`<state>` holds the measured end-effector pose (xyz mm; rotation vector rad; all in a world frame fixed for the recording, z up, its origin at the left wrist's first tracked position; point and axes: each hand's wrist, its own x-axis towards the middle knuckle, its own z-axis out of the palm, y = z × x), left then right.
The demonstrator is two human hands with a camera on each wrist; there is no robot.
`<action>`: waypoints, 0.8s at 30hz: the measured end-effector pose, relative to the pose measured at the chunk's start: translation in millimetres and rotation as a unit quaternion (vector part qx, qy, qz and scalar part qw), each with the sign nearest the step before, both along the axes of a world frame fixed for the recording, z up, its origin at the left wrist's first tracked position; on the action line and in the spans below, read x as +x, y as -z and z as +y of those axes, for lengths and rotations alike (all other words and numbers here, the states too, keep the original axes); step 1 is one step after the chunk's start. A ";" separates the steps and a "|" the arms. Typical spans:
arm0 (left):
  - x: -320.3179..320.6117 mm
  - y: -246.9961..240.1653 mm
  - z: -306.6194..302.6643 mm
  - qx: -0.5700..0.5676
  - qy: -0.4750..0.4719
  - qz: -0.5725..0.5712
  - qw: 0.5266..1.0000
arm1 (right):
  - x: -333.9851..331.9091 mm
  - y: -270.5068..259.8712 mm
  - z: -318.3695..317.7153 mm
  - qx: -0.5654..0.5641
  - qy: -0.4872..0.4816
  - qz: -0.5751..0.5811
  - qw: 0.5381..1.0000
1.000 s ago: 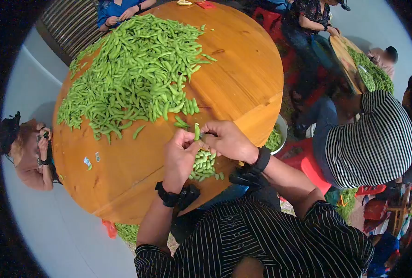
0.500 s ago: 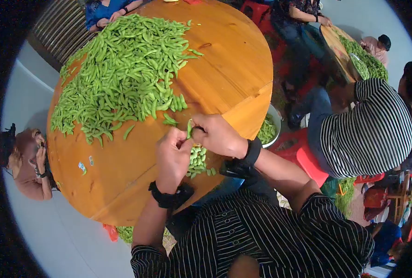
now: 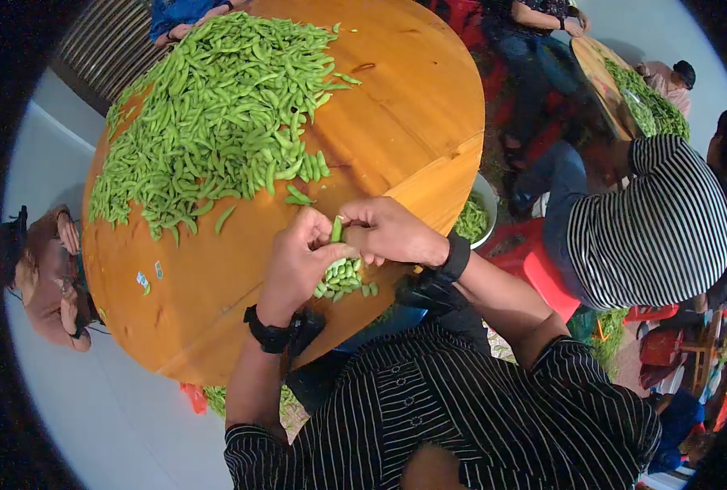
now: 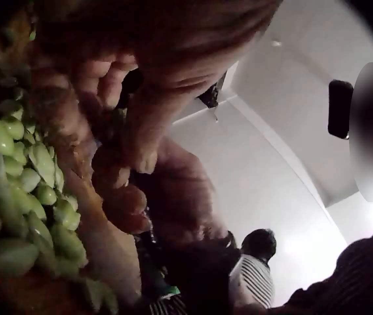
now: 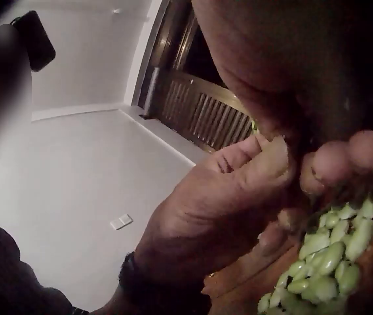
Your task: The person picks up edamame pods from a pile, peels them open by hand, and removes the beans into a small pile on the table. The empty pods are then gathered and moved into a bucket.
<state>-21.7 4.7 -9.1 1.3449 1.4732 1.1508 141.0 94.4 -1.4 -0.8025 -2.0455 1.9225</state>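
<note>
A green edamame pod (image 3: 336, 229) stands nearly upright between my hands, over the near part of the round wooden table (image 3: 216, 302). My left hand (image 3: 296, 260) pinches the pod from the left, thumb toward me. On the other side, my right hand (image 3: 398, 234) has its curled fingers and thumb at the pod. Just below the hands lies a small heap of shelled beans (image 3: 343, 280), partly hidden by the fingers; the shelled beans (image 4: 39, 190) also fill the left side of the left wrist view. In the right wrist view the fingers cover most of the pod.
A large pile of edamame pods (image 3: 216, 122) covers the table's far left, with a few loose pods (image 3: 299, 194) nearer me. Small stickers (image 3: 142, 279) lie at left. Right of the table are a white bucket (image 3: 486, 208) of pods and a seated person in stripes (image 3: 649, 224).
The hands stay together around a pod, their fingers shifting slightly. The right fingers sit lower beside it than half a second ago, leaving more of the pod visible. The head view has shifted slightly.
</note>
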 end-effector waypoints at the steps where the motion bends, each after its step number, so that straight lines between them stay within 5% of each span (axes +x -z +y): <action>1: -2.3 3.6 0.0 0.007 0.007 0.015 1.000 | 0.3 2.4 -0.5 0.015 0.007 0.008 1.000; 11: -15.6 -0.8 -4.6 -0.106 0.030 -0.131 0.985 | -1.1 -5.1 -13.0 -0.043 0.019 0.002 0.999; 14: -11.3 -3.9 -6.1 -0.108 0.015 -0.113 0.988 | -2.7 -4.5 -14.9 -0.009 0.037 -0.017 0.999; 19: -2.8 -9.7 -5.6 -0.123 -0.012 -0.104 0.987 | -3.6 11.8 -13.6 0.255 0.080 0.014 0.963; 24: 2.7 -14.7 -5.6 -0.139 -0.026 -0.111 0.984 | -3.4 12.7 -11.9 0.280 0.077 0.001 0.957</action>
